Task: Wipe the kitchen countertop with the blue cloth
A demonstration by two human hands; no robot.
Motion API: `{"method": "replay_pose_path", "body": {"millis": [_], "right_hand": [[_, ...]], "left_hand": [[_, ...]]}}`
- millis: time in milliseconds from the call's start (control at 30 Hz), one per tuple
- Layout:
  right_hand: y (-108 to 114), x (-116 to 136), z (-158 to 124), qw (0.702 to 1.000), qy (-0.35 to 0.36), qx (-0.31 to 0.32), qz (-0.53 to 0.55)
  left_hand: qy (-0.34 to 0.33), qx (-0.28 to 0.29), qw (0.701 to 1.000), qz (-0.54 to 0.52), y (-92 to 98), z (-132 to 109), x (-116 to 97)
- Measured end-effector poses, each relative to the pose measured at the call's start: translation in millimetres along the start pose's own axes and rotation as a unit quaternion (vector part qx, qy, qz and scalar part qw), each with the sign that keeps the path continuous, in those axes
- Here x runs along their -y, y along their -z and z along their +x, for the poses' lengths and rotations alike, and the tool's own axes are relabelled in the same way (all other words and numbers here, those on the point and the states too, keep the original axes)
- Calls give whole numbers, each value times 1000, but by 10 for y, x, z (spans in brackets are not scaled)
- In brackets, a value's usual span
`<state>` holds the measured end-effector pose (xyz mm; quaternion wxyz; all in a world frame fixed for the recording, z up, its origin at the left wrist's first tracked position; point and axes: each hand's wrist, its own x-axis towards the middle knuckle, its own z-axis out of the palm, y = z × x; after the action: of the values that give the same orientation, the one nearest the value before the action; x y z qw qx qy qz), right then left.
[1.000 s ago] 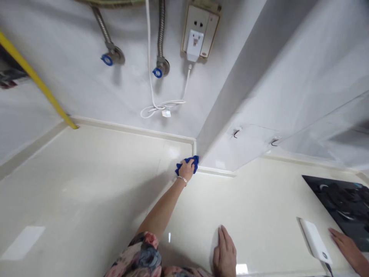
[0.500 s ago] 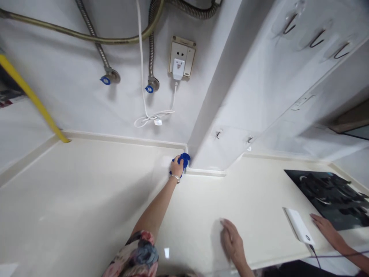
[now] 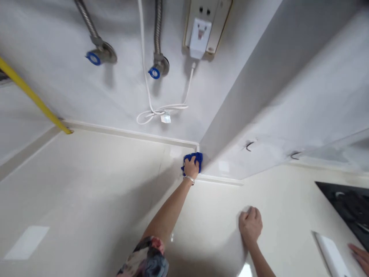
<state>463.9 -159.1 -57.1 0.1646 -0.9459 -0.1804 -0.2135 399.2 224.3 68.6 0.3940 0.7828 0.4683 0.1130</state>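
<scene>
My left hand, with a bracelet at the wrist, presses a blue cloth into the corner where the cream countertop meets the wall and a white pillar. Its fingers are bent over the cloth, which covers the low raised edge there. To the right, my right hand rests on the countertop with its fingers curled in; no object shows in it.
Another person's hand lies at the right edge, near a white power bank and a black cooktop. On the wall are valves, a plugged-in socket and a looped white cord. A yellow pipe stands left.
My view has come closer to the corner. The left hand has pushed the cloth further against the pillar. My right hand has moved forward, its fingers going from stretched to curled.
</scene>
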Motion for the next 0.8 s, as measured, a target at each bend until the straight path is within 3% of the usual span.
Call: {"method": "replay_pose_path", "body": {"millis": [167,333,467,633,800], "right_hand": [[115,37,-32,999,-23,23,-25],[136,23,-51,999,-28,30,-36],[158,34,-46,998,-34,25,-40],[173,50,-24,998,-43,35,-41],[150,59,-17,997,-55,41,-34]], "left_hand": [[15,5,999,29,-70,258,-102],[-20,14,999,45,-55,675,-221],[-28,19,998,57,-70,857,-273],[-46,37,997,56,-34,856,-256],[-67,58,994,69,54,621,-102]]}}
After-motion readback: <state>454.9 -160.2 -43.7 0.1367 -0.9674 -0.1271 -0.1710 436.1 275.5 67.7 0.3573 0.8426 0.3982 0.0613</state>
